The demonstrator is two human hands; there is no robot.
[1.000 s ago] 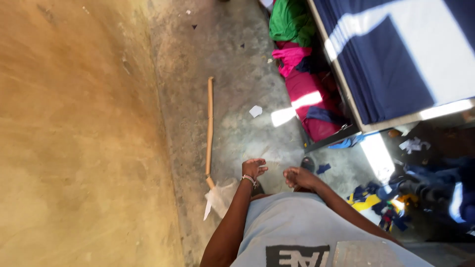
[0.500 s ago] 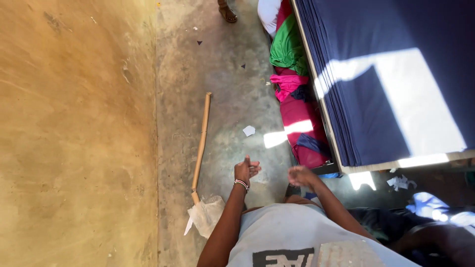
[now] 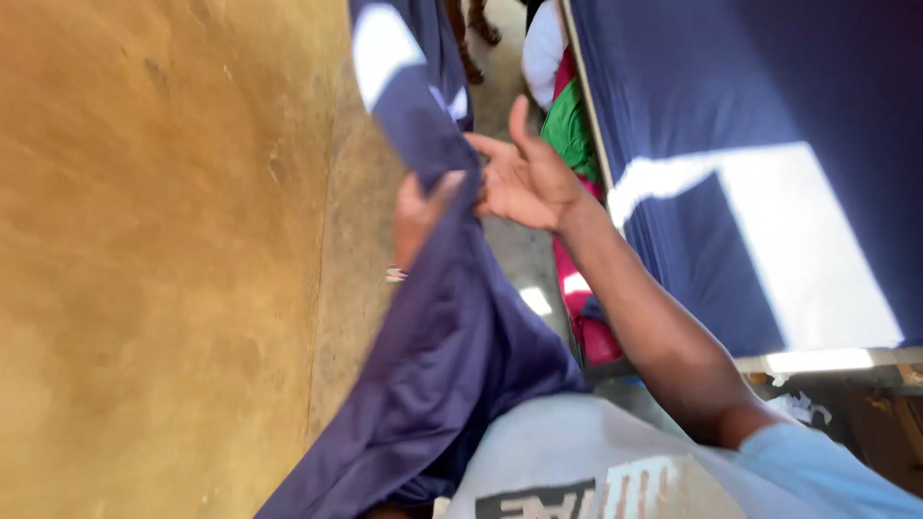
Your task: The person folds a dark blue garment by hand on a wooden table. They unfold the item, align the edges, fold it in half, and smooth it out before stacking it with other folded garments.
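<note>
Mostly upright, navy cloth (image 3: 452, 327) runs near-to-far; left hand (image 3: 423, 216) is clenched on its upper part, right hand (image 3: 524, 178) splayed wide beside it (touching, holding nothing).

Counted in view are two bare hands, left (image 3: 421, 213) and right (image 3: 524, 178), one long navy-blue cloth (image 3: 442, 356) with a white band, one navy-blue covered table (image 3: 760, 163), one green garment (image 3: 569, 130), one pink garment (image 3: 586, 317) and one white bundle (image 3: 541, 48).

Both hands, left hand (image 3: 420, 216) and right hand (image 3: 524, 178), have now lifted a navy cloth (image 3: 452, 365).
</note>
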